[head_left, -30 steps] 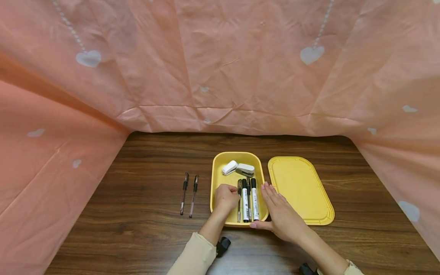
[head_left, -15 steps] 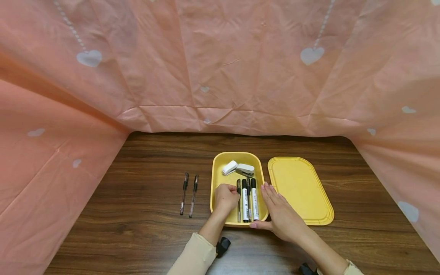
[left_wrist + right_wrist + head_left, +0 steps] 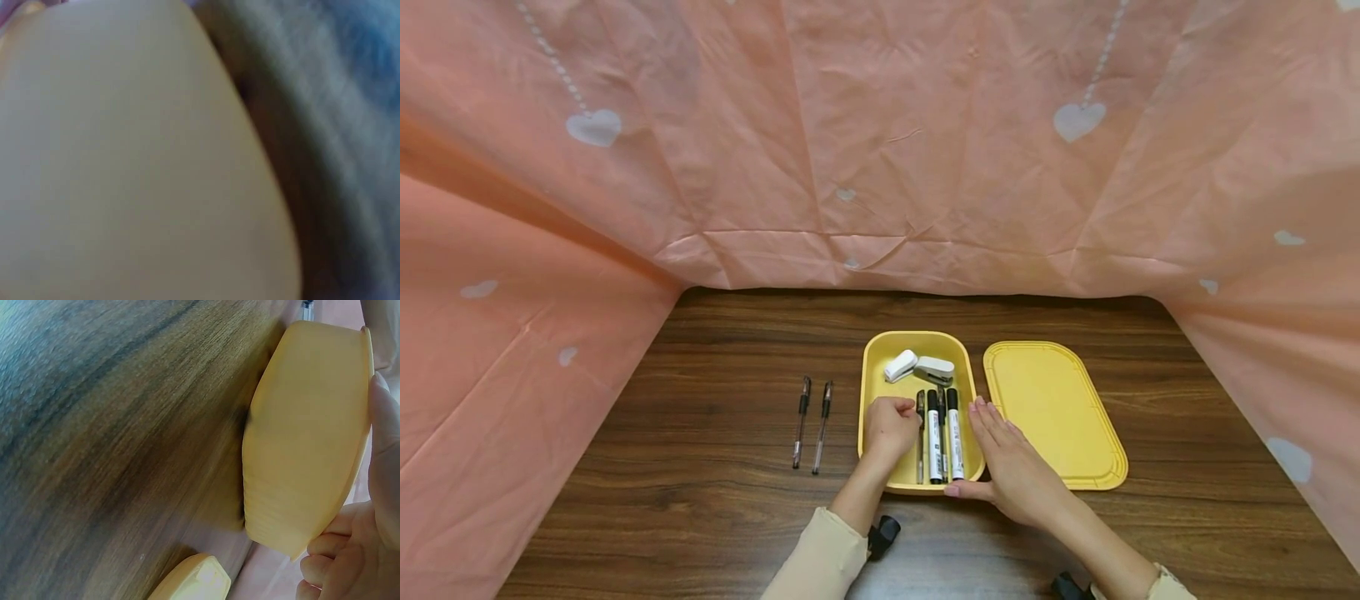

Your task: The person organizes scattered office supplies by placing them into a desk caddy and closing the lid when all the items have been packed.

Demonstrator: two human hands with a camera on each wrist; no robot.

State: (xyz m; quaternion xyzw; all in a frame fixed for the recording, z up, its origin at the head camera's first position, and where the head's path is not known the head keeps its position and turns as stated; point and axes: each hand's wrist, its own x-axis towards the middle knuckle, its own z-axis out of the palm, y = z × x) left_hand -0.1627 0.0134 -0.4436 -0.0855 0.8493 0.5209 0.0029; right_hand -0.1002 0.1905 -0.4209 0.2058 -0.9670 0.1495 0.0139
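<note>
In the head view, my left hand [image 3: 891, 428] reaches over the left part of an open yellow box [image 3: 867, 377]. Its fingers bend beside a black-capped clear pen [image 3: 920, 442]; the undersides are hidden, so a grip on it does not show. To the right of that pen lie a white marker [image 3: 935, 442], another pen [image 3: 943, 417] and a second white marker [image 3: 955, 433]. My right hand [image 3: 1021, 475] rests on the box's front right corner, fingers straight along the right side, thumb on the front rim. The right wrist view shows the thumb [image 3: 384, 419] at the rim.
Two white staplers [image 3: 901, 365] sit at the back inside the box. A flat yellow lid [image 3: 1052, 417] lies on the dark wood table [image 3: 722, 500] to the right. Left of the box are two clear pens [image 3: 823, 429]. Pink cloth [image 3: 880, 167] encloses the table's back and sides.
My left hand has shifted slightly left and away from me. The right hand keeps its place on the box, and the pens and markers stay almost where they were.
</note>
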